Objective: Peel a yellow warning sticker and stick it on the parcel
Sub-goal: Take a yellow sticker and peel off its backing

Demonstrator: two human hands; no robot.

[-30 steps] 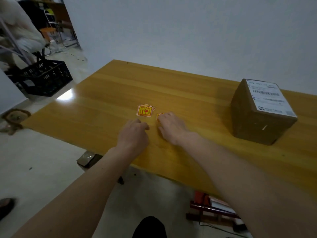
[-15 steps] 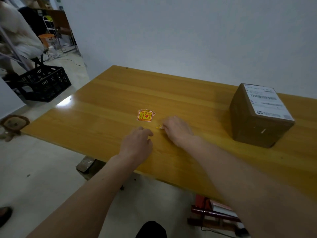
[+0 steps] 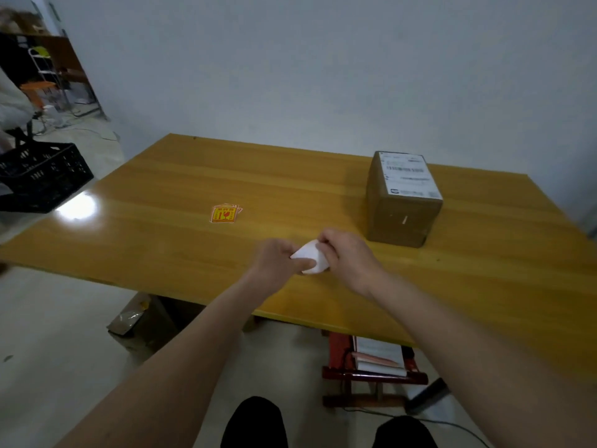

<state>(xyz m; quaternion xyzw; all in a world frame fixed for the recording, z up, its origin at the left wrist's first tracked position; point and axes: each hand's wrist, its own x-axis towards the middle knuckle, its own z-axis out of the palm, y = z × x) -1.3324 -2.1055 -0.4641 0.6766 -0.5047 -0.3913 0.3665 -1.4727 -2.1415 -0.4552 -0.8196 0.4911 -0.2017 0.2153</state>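
Both my hands hold one sticker [image 3: 309,257] above the table's near half; I see only its white backing side. My left hand [image 3: 280,260] pinches its lower left part, my right hand [image 3: 345,253] grips its upper right edge. A small stack of yellow and red warning stickers [image 3: 225,213] lies flat on the wooden table [image 3: 168,221], to the left of and beyond my hands. The parcel [image 3: 402,198], a brown cardboard box with a white shipping label on top, stands at the right, just beyond my right hand.
A black plastic crate [image 3: 38,176] sits on the floor at the left. Under the table are a flattened cardboard piece [image 3: 129,318] and a red stool [image 3: 371,360] with papers on it. A white wall runs behind the table.
My hands have lifted off the table and moved right, away from the stack, with one sticker now held between them, white side up. The camera has pulled back and risen.
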